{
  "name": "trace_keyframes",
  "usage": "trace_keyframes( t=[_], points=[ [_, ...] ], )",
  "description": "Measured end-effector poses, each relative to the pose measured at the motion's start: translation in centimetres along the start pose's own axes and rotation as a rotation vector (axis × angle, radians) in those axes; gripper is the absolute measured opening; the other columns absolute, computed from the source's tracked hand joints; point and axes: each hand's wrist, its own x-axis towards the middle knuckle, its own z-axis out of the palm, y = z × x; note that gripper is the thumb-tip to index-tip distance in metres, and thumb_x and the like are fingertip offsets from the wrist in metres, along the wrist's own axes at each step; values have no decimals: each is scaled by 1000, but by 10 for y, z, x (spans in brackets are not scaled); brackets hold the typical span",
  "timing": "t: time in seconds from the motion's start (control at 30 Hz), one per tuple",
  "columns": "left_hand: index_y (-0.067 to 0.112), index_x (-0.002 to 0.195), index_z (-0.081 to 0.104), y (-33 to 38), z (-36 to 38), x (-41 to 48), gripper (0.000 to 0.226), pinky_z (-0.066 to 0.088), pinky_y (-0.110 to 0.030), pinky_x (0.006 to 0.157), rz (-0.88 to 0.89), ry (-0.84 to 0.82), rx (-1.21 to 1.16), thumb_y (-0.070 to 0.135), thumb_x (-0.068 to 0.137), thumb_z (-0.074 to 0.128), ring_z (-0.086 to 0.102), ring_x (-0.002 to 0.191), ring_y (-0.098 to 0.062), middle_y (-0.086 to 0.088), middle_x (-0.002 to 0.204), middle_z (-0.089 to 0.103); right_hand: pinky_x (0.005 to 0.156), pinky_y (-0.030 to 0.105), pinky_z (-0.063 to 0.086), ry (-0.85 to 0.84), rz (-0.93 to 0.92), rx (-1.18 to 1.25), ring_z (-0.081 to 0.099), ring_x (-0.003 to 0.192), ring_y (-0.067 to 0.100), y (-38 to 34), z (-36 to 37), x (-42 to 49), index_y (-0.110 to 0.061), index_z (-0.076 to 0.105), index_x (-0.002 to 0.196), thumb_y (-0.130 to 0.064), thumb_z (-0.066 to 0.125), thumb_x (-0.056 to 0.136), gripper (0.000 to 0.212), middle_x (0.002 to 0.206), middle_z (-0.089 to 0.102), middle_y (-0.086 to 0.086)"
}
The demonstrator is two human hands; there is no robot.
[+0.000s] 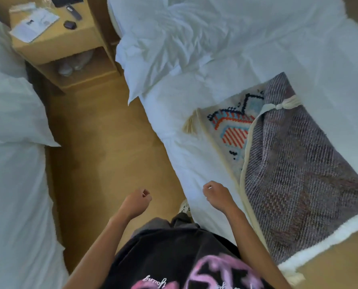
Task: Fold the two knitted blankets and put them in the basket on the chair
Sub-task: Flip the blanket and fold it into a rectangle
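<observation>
A person stands between two white beds, looking down. On the right-hand bed (257, 49) lies a knitted blanket (299, 163). Its cream face has a red, blue and black pattern, and a grey-purple woven layer covers most of it; this may be the same blanket turned back or a second one. Both hands are loosely curled and hold nothing. The left hand (135, 202) is over the floor (103, 142). The right hand (217, 196) is over the bed's edge, near the blanket but apart from it. A nightstand (55, 44) stands beyond.
</observation>
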Motion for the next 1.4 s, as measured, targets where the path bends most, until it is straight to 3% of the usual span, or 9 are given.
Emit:
trace_keyframes(
  t=[0.2, 0.37, 0.5, 0.7, 0.77, 0.87, 1.07, 1.27, 1.4],
  points=[
    [12, 84, 52, 111, -20, 61, 11, 33, -24, 57, 185, -101, 183, 13, 92, 44, 47, 72, -18, -6, 80, 55, 69, 28, 42, 145, 109, 170, 60, 91, 21, 8, -45, 23, -22, 55, 99, -29, 43, 94, 14, 103, 60, 2],
    [11, 80, 52, 186, -26, 117, 10, 34, -24, 57, 266, -236, 318, 16, 86, 46, 45, 68, -16, -1, 75, 52, 67, 27, 39, 232, 226, 266, 54, 84, 18, 12, -56, 40, -17, 57, 98, -25, 45, 94, 15, 97, 58, 0],
    [9, 93, 57, 235, -40, 173, 18, 43, -30, 70, 318, -284, 515, 20, 89, 43, 57, 82, -24, -7, 87, 62, 71, 27, 39, 291, 319, 304, 52, 87, 18, -6, -59, 73, -16, 57, 101, -23, 44, 95, 16, 105, 60, 4],
    [8, 73, 42, 296, -63, 267, 15, 32, -27, 55, 450, -358, 762, 10, 88, 41, 42, 65, -18, -3, 70, 48, 87, 30, 42, 330, 432, 373, 52, 110, 22, -57, -60, 137, -11, 52, 122, -19, 44, 95, 29, 124, 55, 7],
    [9, 89, 52, 310, -66, 299, 6, 40, -30, 67, 503, -361, 793, 10, 86, 47, 50, 83, -25, -6, 88, 54, 93, 31, 41, 334, 454, 341, 48, 116, 22, -68, -58, 162, -12, 49, 126, -19, 45, 95, 32, 129, 51, 8],
    [6, 117, 51, 325, -63, 339, 32, 44, -40, 87, 600, -349, 853, 10, 85, 54, 49, 108, -34, -17, 114, 51, 96, 33, 40, 351, 474, 272, 41, 123, 25, -79, -58, 199, -13, 46, 130, -17, 45, 94, 36, 133, 45, 9],
    [6, 126, 36, 338, -31, 373, 48, 46, -41, 85, 665, -422, 1059, 4, 81, 53, 42, 108, -33, -16, 122, 34, 98, 40, 38, 455, 438, 17, 35, 127, 33, -82, -57, 261, -14, 41, 136, -11, 49, 88, 49, 139, 38, 15],
    [7, 126, 38, 322, -7, 389, 53, 51, -32, 77, 948, -357, 1262, -8, 78, 52, 45, 104, -28, -16, 126, 34, 83, 46, 47, 442, 479, -243, 51, 103, 37, -71, -36, 302, -10, 56, 116, -4, 72, 62, 57, 113, 53, 18],
    [13, 125, 42, 316, -22, 402, 46, 46, -29, 75, 1124, -296, 1513, 1, 82, 53, 43, 106, -25, -11, 124, 39, 64, 39, 51, 614, 451, -295, 59, 76, 32, -60, -35, 311, -9, 66, 90, 3, 77, 51, 42, 86, 61, 13]
  ],
)
